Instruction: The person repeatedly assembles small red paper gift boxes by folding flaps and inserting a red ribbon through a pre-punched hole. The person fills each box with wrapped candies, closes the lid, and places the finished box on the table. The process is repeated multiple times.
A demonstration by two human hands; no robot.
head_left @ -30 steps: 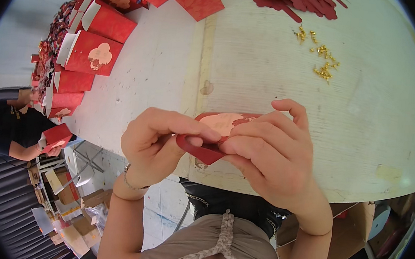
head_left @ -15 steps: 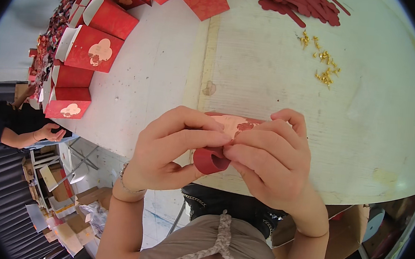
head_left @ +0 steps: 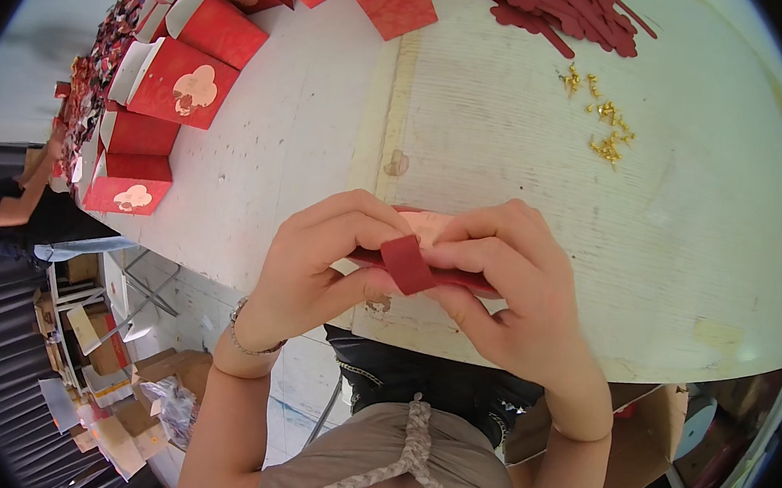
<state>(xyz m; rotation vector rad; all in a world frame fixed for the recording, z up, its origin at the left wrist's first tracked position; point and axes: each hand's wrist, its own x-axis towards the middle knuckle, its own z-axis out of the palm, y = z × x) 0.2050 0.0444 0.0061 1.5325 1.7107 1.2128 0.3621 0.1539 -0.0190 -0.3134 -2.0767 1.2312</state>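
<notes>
Both my hands are closed on a small red box-like piece above the near edge of the table. A pale flower-shaped patch shows on its far side. Across its middle a dark red strap is folded over toward me. My left hand grips the left end, fingers on top and thumb underneath, close to the strap. My right hand pinches the right side, its fingertips beside the strap. The fingers hide much of the piece.
Red boxes with pale patches line the table's left side. Dark red straps lie piled at the far edge, and gold fasteners are scattered at right. Another person stands at left by a heap of red pieces.
The strap's loop, curled open toward me before, is now folded flat over the piece. My fingertips have moved slightly apart. The other person's arm has swung up toward the heap.
</notes>
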